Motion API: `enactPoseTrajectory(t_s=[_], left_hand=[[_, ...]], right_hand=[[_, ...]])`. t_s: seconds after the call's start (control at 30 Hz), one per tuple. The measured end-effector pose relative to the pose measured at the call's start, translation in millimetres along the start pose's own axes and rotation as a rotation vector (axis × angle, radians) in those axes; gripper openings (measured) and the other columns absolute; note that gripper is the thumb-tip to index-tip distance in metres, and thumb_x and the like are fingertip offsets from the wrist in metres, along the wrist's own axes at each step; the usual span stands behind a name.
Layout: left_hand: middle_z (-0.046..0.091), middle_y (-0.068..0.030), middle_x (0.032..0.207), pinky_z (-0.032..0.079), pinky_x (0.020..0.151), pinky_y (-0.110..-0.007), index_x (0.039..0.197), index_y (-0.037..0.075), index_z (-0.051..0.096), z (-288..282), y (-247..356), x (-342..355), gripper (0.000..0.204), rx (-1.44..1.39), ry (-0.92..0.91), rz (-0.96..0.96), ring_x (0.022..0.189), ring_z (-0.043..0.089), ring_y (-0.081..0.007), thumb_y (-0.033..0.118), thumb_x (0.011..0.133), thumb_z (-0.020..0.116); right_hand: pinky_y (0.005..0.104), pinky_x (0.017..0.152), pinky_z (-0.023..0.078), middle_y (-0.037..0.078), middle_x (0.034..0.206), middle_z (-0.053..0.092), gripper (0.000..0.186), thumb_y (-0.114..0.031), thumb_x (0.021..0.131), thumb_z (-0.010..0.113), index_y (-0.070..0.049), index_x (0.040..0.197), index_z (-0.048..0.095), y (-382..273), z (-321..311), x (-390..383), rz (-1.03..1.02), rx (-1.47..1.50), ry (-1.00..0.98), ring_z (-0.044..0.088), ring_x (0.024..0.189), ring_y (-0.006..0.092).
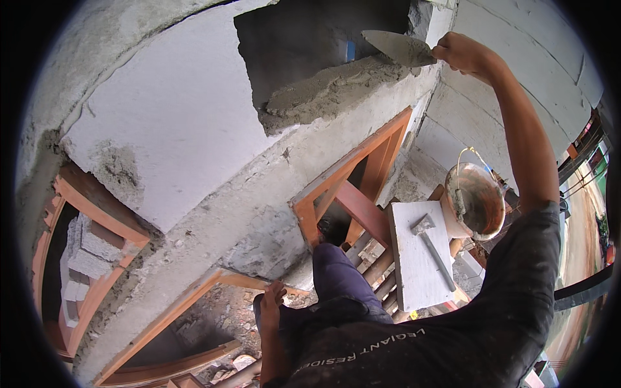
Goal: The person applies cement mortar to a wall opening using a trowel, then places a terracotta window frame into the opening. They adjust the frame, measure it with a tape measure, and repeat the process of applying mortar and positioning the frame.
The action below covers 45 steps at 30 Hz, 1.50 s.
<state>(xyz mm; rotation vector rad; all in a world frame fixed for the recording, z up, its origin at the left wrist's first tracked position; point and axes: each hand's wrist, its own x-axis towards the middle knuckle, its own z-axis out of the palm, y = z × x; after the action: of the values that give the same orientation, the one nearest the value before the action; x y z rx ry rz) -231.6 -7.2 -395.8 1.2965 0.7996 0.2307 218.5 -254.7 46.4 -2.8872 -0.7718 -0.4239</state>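
Note:
My right hand [459, 53] is raised at the upper right, closed round the handle end of a pointed trowel [398, 47]. The trowel's blade lies over the right end of a rough bed of wet grey mortar [333, 90]. That mortar runs along the bottom edge of a dark opening between white wall blocks [174, 110]. Low at the middle, my left hand [273, 295] is curled closed beside an orange-brown wooden frame [242, 280]. Whatever its fingers hold, if anything, is hidden.
A hammer-like tool [435, 251] lies on a white block [409, 223] at right. Beside it stands a mortar-stained bucket [475, 204] with a wire handle. Wooden frames [352, 171] sit below the concrete beam [220, 187]. Broken blocks [90, 258] show through the left frame.

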Motion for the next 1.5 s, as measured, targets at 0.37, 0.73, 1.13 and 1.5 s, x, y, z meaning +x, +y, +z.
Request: enactPoseTrajectory(t_s=[0.37,0.73,1.13,1.5], left_hand=[[0.052,-0.0187,0.13,0.037,0.1,-0.041,0.134,-0.003,0.041,16.8,1.4,4.3,0.074,0.092,-0.082,0.061,0.118,0.053,-0.0286,0.058,0.096,0.024],[0.052,-0.0181,0.129,0.038,0.098,-0.042,0.136,-0.004,0.038,20.4,2.9,11.3,0.08,0.164,-0.08,0.022,0.118,0.052,-0.0287,0.063,0.094,0.024],[0.048,-0.0204,0.135,0.033,0.102,-0.044,0.137,-0.003,0.036,50.0,2.1,37.6,0.083,0.264,-0.215,-0.056,0.121,0.049,-0.0317,0.066,0.092,0.021],[0.042,-0.0206,0.14,0.026,0.106,-0.045,0.14,-0.002,0.032,89.1,22.5,41.9,0.083,0.307,-0.294,-0.053,0.126,0.044,-0.0322,0.065,0.093,0.019]], right_hand=[[0.0368,0.075,0.054,0.01,0.091,0.067,0.012,-0.014,0.08,0.062,-0.004,0.084,0.067,-113.0,22.1,-26.3,-0.466,-0.486,0.181,0.066,0.087,0.0267],[0.0325,0.087,0.05,0.004,0.106,0.063,0.021,-0.023,0.084,0.06,-0.01,0.1,0.065,-53.2,69.6,-26.6,-0.432,-0.477,0.413,0.062,0.098,0.0228],[0.0426,0.081,0.05,0.019,0.091,0.067,0.036,-0.037,0.084,0.056,-0.005,0.095,0.068,224.5,64.8,-245.9,0.668,-0.171,-0.175,0.064,0.091,0.0332],[0.039,0.084,0.051,0.012,0.106,0.067,0.034,-0.025,0.075,0.065,-0.009,0.105,0.068,278.5,227.8,-252.0,0.492,-0.373,-0.578,0.064,0.1,0.0265]])
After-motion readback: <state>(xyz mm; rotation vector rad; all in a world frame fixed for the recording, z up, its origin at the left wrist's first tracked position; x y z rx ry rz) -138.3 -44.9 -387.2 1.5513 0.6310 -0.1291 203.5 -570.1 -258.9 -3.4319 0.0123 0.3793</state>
